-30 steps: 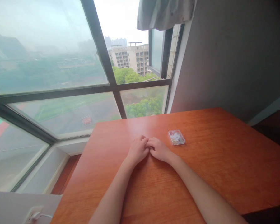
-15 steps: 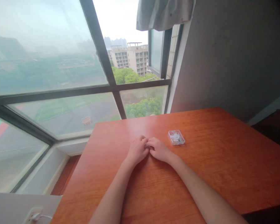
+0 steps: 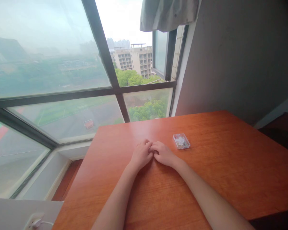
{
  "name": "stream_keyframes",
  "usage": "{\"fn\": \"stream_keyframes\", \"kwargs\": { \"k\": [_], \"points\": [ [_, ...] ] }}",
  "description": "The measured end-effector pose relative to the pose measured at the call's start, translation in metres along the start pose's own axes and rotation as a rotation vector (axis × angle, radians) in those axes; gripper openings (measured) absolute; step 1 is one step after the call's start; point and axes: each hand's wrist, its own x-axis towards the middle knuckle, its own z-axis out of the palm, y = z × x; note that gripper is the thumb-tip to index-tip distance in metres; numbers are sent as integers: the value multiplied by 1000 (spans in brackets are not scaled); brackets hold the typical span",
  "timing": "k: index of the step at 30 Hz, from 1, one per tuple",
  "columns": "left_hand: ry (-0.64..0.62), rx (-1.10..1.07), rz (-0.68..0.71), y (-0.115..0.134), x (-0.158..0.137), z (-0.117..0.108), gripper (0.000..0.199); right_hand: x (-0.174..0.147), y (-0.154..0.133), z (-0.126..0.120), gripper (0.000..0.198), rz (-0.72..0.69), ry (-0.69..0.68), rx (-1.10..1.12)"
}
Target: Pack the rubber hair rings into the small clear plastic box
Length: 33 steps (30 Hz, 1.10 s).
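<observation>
My left hand and my right hand rest together on the brown wooden table, fingertips meeting. The fingers of both hands are curled inward. Whatever they hold, if anything, is hidden behind the fingers. Just right of my right hand, apart from it, lies a small clear plastic box. Small white and metallic-looking pieces show through it, too small to name.
Beyond the table stands a dark-framed window, with one sash swung open at the right. A grey curtain hangs above it. At the lower left, a white plug sits in a wall socket.
</observation>
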Motion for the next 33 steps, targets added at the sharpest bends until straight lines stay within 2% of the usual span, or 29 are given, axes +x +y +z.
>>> {"fn": "stream_keyframes", "kwargs": {
  "k": [33],
  "points": [
    [1, -14, -1, -1, 0, 0, 15, 0, -1, -1, 36, 2, -2, 16]
  ]
}}
